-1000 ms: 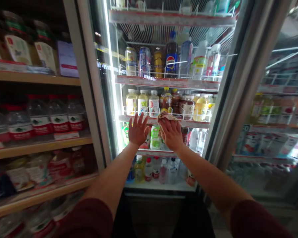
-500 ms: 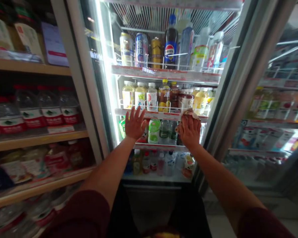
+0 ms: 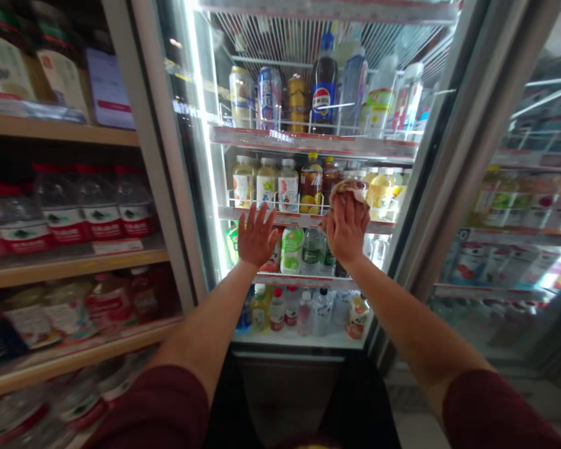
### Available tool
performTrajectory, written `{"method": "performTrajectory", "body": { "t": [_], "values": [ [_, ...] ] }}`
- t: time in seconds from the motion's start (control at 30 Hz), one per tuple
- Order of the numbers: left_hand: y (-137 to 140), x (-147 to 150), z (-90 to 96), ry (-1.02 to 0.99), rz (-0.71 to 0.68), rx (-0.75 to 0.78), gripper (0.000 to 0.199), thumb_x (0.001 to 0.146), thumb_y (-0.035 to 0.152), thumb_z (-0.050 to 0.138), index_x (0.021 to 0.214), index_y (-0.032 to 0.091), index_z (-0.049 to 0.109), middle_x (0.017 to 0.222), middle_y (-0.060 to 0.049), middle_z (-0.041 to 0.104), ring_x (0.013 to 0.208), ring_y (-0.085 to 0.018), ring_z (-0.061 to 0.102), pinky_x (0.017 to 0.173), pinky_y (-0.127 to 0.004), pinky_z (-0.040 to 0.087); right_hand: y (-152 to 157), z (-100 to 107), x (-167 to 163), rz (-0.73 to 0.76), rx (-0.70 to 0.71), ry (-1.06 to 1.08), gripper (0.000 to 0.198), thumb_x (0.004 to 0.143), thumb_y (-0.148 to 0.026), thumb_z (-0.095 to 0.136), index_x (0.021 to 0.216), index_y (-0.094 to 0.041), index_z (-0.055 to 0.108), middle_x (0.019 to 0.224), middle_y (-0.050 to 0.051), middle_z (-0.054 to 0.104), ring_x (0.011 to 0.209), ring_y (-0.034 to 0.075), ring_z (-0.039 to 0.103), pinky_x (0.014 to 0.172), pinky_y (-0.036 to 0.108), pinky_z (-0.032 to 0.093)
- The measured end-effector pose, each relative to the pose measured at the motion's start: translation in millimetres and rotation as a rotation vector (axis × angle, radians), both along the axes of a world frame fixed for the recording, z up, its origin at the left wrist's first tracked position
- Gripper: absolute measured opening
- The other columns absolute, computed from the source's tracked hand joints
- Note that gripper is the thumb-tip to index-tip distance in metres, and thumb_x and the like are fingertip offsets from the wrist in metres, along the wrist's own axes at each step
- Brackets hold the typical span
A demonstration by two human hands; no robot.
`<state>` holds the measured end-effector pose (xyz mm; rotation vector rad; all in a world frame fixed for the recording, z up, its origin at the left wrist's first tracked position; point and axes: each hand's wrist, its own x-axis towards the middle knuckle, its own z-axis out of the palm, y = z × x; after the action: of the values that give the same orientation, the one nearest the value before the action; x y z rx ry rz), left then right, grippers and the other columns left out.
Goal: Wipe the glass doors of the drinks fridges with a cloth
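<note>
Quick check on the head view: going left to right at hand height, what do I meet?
Red-capped bottles → grey metal post → left hand → green-labelled bottle → right hand with the cloth → metal door frame → packs in the next cooler.

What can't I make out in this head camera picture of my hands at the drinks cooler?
In the head view now:
The cloth: its lower part and how it is gripped, hidden by the right hand.
The left hand: its palm, hidden by the back of the hand.
The pale screen: its text, blurred.
The shelf-edge strip: its print, too small.
The uppermost shelf: what stands on it, cut off by the top edge.
</note>
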<state>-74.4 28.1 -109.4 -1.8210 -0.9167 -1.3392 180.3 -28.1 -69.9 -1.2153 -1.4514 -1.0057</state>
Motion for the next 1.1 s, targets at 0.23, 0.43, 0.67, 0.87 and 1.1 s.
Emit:
{"method": "performTrajectory", "body": {
  "t": [0.23, 0.43, 0.67, 0.87, 1.1],
  "values": [
    [-0.1, -0.9, -0.6, 0.007, -0.001, -0.001, 0.055, 0.105, 0.041, 0.04, 0.157, 0.023, 0.044, 0.166, -0.008, 0.034, 0.16, -0.024, 0.007, 0.133, -0.053, 0.007, 1.0, 15.9, -41.9, 0.086, -0.109, -0.24, 0.053, 0.106, -0.032, 0.038, 0.158, -0.029, 0.042, 0.164, 0.004, 0.042, 0.15, 0.03, 0.037, 0.128, 0.058, 0.024],
    [-0.8, -1.6, -1.1, 0.012, -0.012, -0.002, 0.058, 0.104, 0.039, 0.04, 0.16, 0.024, 0.038, 0.167, -0.008, 0.032, 0.16, -0.024, 0.005, 0.133, -0.054, 0.006, -0.4, 11.4, -21.0, 0.034, -0.053, -0.239, 0.054, 0.106, -0.036, 0.04, 0.159, -0.028, 0.041, 0.163, 0.005, 0.044, 0.148, 0.03, 0.04, 0.127, 0.056, 0.027],
    [-1.1, -0.5, -0.1, 0.0, -0.024, 0.0, 0.056, 0.105, 0.04, 0.04, 0.158, 0.023, 0.042, 0.166, -0.008, 0.034, 0.16, -0.024, 0.007, 0.133, -0.054, 0.007, -5.0, -28.0, 32.0, -0.056, 0.016, -0.092, 0.055, 0.105, -0.039, 0.041, 0.157, -0.021, 0.046, 0.159, 0.013, 0.047, 0.147, 0.035, 0.039, 0.123, 0.061, 0.029],
    [-1.3, -0.2, 0.3, -0.017, -0.024, -0.028, 0.056, 0.104, 0.041, 0.038, 0.156, 0.021, 0.046, 0.165, -0.008, 0.036, 0.16, -0.025, 0.009, 0.132, -0.054, 0.006, -7.2, -32.6, 44.7, -0.02, -0.019, -0.106, 0.053, 0.105, -0.038, 0.042, 0.155, -0.022, 0.048, 0.16, 0.014, 0.046, 0.15, 0.033, 0.034, 0.124, 0.061, 0.026],
    [0.4, -0.9, -0.8, -0.006, -0.017, -0.005, 0.056, 0.104, 0.041, 0.038, 0.158, 0.024, 0.043, 0.165, -0.008, 0.035, 0.16, -0.023, 0.007, 0.133, -0.054, 0.008, -3.9, -5.8, 29.3, -0.015, 0.052, -0.098, 0.051, 0.105, -0.036, 0.04, 0.152, -0.021, 0.052, 0.159, 0.011, 0.048, 0.147, 0.032, 0.039, 0.122, 0.057, 0.031]
  ]
}}
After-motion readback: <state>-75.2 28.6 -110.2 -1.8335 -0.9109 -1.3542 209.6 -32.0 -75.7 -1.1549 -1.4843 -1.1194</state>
